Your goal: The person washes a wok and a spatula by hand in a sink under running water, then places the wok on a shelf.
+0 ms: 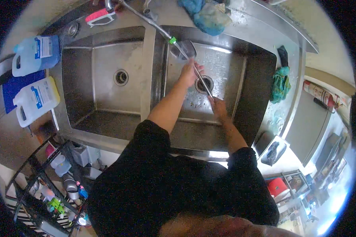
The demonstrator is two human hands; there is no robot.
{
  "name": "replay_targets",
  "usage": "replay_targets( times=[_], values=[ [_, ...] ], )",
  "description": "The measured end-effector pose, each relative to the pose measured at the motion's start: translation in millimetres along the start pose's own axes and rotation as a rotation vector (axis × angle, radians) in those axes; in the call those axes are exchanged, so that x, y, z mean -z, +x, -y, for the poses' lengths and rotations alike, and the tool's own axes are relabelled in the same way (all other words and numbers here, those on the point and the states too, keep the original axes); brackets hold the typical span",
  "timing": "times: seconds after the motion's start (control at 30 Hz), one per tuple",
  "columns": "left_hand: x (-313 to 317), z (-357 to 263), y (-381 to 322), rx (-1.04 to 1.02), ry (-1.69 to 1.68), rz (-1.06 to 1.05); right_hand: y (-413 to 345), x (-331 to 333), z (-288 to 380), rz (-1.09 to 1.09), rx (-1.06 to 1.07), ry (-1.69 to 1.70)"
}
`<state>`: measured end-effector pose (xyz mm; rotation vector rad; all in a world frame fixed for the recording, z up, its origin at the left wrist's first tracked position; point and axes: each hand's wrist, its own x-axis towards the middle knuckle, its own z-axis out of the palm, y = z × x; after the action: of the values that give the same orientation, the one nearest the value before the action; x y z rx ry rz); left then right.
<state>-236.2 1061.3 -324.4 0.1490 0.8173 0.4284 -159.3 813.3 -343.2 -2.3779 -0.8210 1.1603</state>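
Observation:
Over the right basin of a double stainless steel sink (pixel 148 74), my right hand (pixel 219 108) grips the lower end of a long metal handle (pixel 205 84). A broad, rounded metal head (pixel 187 49) at its far end lies under the faucet spout (pixel 154 25), which has a green ring at its tip. Water runs from the spout onto the utensil. My left hand (pixel 191 72) is at the upper part of the handle, its fingers partly spread; whether it grips or only touches is unclear. The basin's drain (pixel 204 84) shows beneath the handle.
Two plastic jugs (pixel 37 54) of liquid stand left of the sink. A pink brush (pixel 99 17) and blue cloths (pixel 209 17) lie behind it. A green scouring cloth (pixel 281 84) rests on the right ledge. At lower left is a black rack (pixel 32 160) with containers.

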Motion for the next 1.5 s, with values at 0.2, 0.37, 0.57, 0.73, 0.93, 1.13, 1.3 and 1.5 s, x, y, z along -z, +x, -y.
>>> replay_targets(
  times=[0.2, 0.37, 0.57, 0.73, 0.93, 1.13, 1.3, 1.5],
  values=[
    [6.6, 3.6, 8.5, 0.001, 0.129, -0.001, 38.8, -7.3, 53.5, 0.37, -0.184, 0.419],
    [37.9, -8.9, 1.5, 0.111, -0.052, 0.117, 7.1, 10.1, 86.1, 0.017, 0.039, 0.01],
    [2.1, -38.5, -26.9, -0.43, 0.268, 0.224, -19.3, 1.4, 65.8, -0.3, 0.178, -0.078],
    [-4.9, -49.1, -8.2, -0.201, -0.198, 0.154, -20.9, 11.1, 83.2, -0.259, 0.137, -0.095],
    [-46.9, -69.9, -26.9, -0.113, -0.07, 0.201, -7.8, 42.0, 137.3, -0.139, 0.103, 0.288],
    [-73.4, -125.3, -49.9, -0.534, 0.537, -0.094, -31.0, 68.0, 152.4, -0.391, 0.012, 0.772],
    [-86.6, -132.9, -63.3, -0.589, 0.591, -0.138, 13.1, 66.8, 167.0, -0.722, 0.243, 1.184],
    [-115.1, -133.4, -88.2, -0.509, 0.744, -0.123, 55.7, 65.5, 203.5, -0.921, 0.322, 1.212]
  ],
)
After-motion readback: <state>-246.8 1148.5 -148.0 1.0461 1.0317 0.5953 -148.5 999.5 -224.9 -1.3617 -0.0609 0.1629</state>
